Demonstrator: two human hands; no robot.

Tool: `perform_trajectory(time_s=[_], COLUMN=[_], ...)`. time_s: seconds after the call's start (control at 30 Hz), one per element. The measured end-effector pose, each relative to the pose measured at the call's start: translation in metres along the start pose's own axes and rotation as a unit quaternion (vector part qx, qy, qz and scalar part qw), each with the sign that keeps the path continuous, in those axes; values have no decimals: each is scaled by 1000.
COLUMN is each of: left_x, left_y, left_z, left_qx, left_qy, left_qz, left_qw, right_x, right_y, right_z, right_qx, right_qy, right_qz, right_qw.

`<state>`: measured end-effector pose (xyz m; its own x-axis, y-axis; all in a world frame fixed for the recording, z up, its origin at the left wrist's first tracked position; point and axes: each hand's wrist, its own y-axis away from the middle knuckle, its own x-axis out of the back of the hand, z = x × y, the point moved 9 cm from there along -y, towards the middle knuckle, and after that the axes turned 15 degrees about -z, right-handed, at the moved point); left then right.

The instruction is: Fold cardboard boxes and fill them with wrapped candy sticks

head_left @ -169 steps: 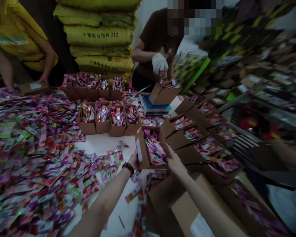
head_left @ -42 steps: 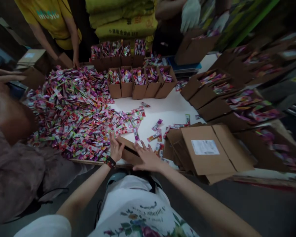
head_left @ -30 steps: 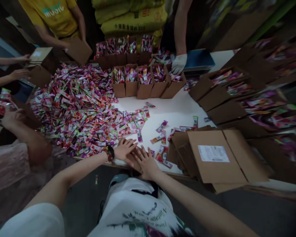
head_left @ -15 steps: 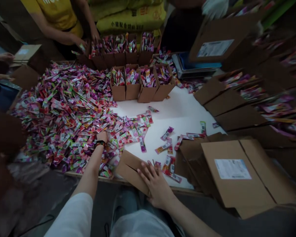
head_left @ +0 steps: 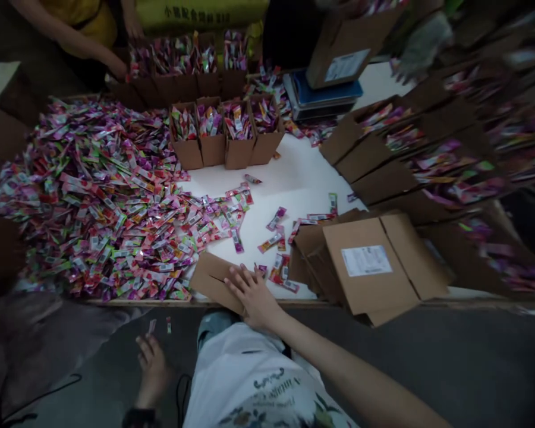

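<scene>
Since the earlier frame, the left hand (head_left: 151,365) had come out of the heap of small packets (head_left: 98,208) and down past the near edge of the desk (head_left: 303,166). Its grip was loose, fingers parted; one stray packet (head_left: 152,326) showed just beyond the fingertips, touching or not I could not tell. The right hand (head_left: 254,297) lay spread, its grip unclosed, on the brown carton (head_left: 216,276), which sat at the desk's front edge between the heap and some folded cardboard (head_left: 361,238).
</scene>
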<state>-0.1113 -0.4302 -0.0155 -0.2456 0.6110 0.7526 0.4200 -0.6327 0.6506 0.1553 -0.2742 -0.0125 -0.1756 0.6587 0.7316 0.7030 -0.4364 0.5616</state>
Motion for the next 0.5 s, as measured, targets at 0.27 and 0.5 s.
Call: perform_trajectory(time_s=[0.27, 0.5], left_x=[64, 49], left_y=[-36, -46], left_z=[257, 257], left_qx=[-437, -518], left_qy=[-228, -267], left_qz=[-22, -97], left_qw=[870, 807], right_x=[8, 96], right_y=[3, 15], right_z=[-2, 258], right_qx=[35, -194], right_qy=[-65, -456], right_qz=[-56, 86], right_qw=[996, 864])
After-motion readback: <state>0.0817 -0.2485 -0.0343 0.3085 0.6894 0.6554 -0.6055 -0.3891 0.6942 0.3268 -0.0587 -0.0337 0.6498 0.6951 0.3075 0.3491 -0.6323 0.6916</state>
